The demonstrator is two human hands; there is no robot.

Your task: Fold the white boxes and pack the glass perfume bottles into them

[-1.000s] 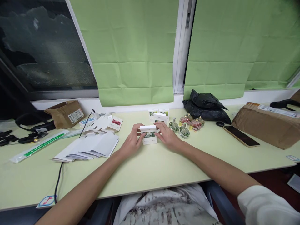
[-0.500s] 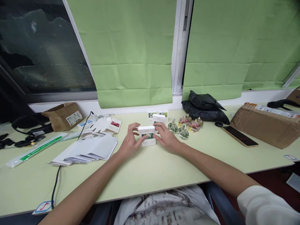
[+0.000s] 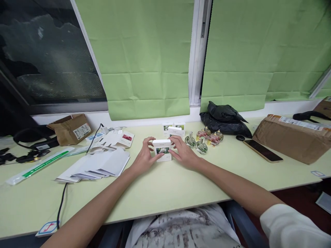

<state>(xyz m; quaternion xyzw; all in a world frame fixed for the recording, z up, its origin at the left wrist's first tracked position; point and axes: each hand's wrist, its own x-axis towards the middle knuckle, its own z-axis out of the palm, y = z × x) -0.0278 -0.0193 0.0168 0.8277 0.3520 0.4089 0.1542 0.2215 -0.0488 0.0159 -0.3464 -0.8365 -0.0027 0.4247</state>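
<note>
A small white carton [image 3: 162, 150] with a green floral picture stands upright on the table in front of me. My left hand [image 3: 143, 157] grips its left side, thumb across the front and fingers behind. From the other side my right hand [image 3: 184, 153] holds it, with the thumb at the picture's right edge. Right behind stands a similar white carton [image 3: 174, 131], partly covered by my right fingers. Two more cartons [image 3: 179, 126] are at the back. To the right of my hand are two perfume bottles [image 3: 201, 146] with green decoration.
Several pink and gold bottles [image 3: 214, 138] stand farther right, before black plastic bags [image 3: 224, 119]. A phone [image 3: 263, 151] lies beside a large cardboard box [image 3: 292, 137]. At left are flat white cartons [image 3: 95, 164], a black cable [image 3: 62, 203] and an open brown box [image 3: 69, 129].
My fingers have shifted slightly on the carton, the left thumb a little lower. The carton stays upright in the same place. The view has moved very slightly.
</note>
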